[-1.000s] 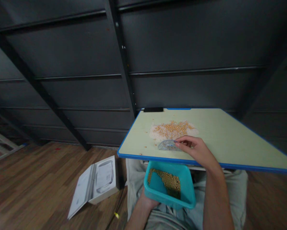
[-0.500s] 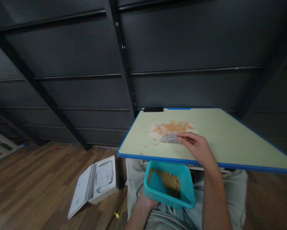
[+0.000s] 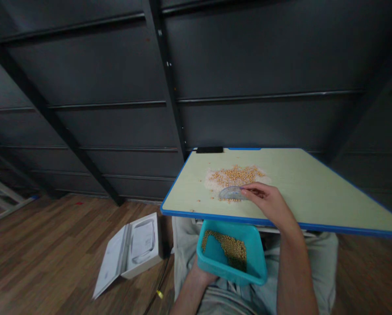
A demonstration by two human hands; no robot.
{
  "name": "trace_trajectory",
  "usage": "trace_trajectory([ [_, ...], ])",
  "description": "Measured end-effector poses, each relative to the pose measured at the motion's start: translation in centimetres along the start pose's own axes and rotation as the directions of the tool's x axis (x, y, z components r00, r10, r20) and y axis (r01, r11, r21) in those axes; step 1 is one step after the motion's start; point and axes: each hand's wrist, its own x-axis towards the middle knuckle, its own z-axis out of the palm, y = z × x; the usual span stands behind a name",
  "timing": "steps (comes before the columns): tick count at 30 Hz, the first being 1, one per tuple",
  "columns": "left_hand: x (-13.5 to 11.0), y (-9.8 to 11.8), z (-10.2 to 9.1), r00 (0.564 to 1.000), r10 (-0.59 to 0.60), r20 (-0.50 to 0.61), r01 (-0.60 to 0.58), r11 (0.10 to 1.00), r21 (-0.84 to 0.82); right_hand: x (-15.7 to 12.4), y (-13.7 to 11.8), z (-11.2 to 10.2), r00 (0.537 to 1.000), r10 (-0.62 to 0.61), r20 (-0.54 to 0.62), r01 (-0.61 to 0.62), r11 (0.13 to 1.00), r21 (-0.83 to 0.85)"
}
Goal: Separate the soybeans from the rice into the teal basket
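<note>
My right hand [image 3: 264,197] pinches a clear protractor [image 3: 230,193] by its right end, its fingers closed. The protractor lies against the pale tabletop [image 3: 300,188], with a short row of soybeans [image 3: 231,200] along its near edge. Just beyond it spreads a pile of yellow soybeans [image 3: 237,175] mixed with white grains that look like rice [image 3: 210,181]. Below the table's near edge, my left hand [image 3: 202,274] grips a teal plastic basin [image 3: 231,273] from beneath its left side; most of its fingers are hidden. Soybeans [image 3: 233,251] partly cover the basin's bottom.
A blue edge strip [image 3: 215,216] borders the table. A flat black object [image 3: 209,149] lies at its far left edge. Loose beans [image 3: 199,201] dot the left side. On the wooden floor stands an open white box [image 3: 141,245], near a dark cable [image 3: 161,280]. A dark panelled wall [image 3: 248,65] rises behind.
My right hand has drawn the protractor slightly towards me, and a row of soybeans now shows along its near edge, apart from the pile. My left hand and the basin have hardly moved.
</note>
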Motion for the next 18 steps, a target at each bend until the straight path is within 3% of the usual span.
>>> trace_trajectory([
  [6,0.2,0.3,0.5,0.997,0.030,0.065,-0.020,0.988,-0.156,-0.1,-0.3,0.0,0.999,-0.005,0.037,0.004,1.000,0.024],
  [18,0.0,-0.4,-0.5,0.999,0.039,0.038,-0.030,0.978,-0.206,-0.2,-0.8,0.3,0.998,-0.026,0.053,0.026,1.000,-0.006],
])
